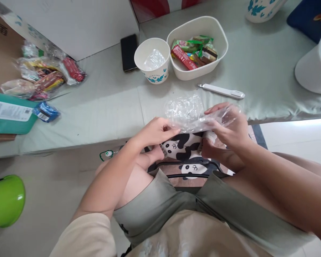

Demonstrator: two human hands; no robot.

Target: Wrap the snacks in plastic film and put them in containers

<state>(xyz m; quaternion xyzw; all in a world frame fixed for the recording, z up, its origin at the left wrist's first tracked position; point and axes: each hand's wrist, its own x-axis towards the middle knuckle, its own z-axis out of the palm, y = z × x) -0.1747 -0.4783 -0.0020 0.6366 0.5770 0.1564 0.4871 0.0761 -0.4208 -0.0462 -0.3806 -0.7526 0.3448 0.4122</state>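
Observation:
A clear, crinkled plastic bag [186, 109] stretches between my hands at the front edge of the cloth-covered surface. My left hand [159, 130] pinches its lower left corner between thumb and fingers. Around the bag's right end are the fingers of my right hand [230, 125], partly seen through the film. A white utility knife [222, 91] lies just beyond my right hand. Behind the bag stands a white paper cup [156, 76] with blue leaf print, and crumpled clear plastic [155, 59] sits inside it. Beside the cup, a white tub [200, 74] holds several wrapped snacks [186, 57].
A black phone [128, 53] lies left of the cup. Bagged snacks [46, 75], a blue packet [46, 111] and a teal container [10, 112] are at the left. On the right stands a white bin-like container [314, 66]. A panda-print item [186, 146] is below the edge.

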